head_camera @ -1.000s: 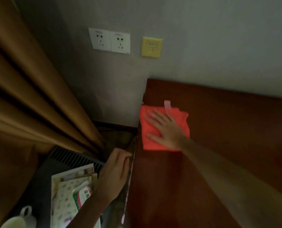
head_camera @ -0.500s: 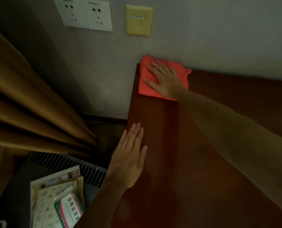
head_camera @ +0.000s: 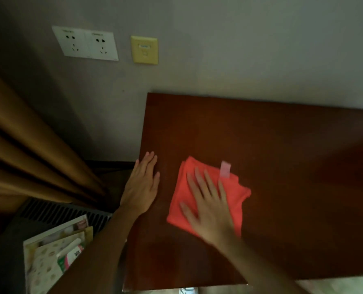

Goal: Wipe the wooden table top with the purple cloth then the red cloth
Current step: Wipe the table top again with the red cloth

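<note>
Now the red cloth [head_camera: 208, 194] lies flat on the wooden table top [head_camera: 282, 166], near its left side and a little toward the front. The right hand [head_camera: 210, 209] lies on top of the cloth. Its fingers are straight and spread apart, and they press the cloth down on the wood. The hand looks blurry. A small pink tag [head_camera: 225, 169] sticks out from the far edge of the cloth, just past the fingertips.

The left hand [head_camera: 143, 187] lies flat on the table top too, right at the left edge. Its fingers are straight and close together, and it holds nothing. It is just beside the cloth but does not touch it.

The table stands against a grey wall [head_camera: 240, 49]. On the wall are two white sockets [head_camera: 85, 43] side by side and a yellow plate [head_camera: 144, 50] next to them. Brown curtains [head_camera: 28, 155] hang on the left. Below them is a dark box with slots [head_camera: 57, 211], and some papers and a small packet [head_camera: 55, 249] lie on it.
</note>
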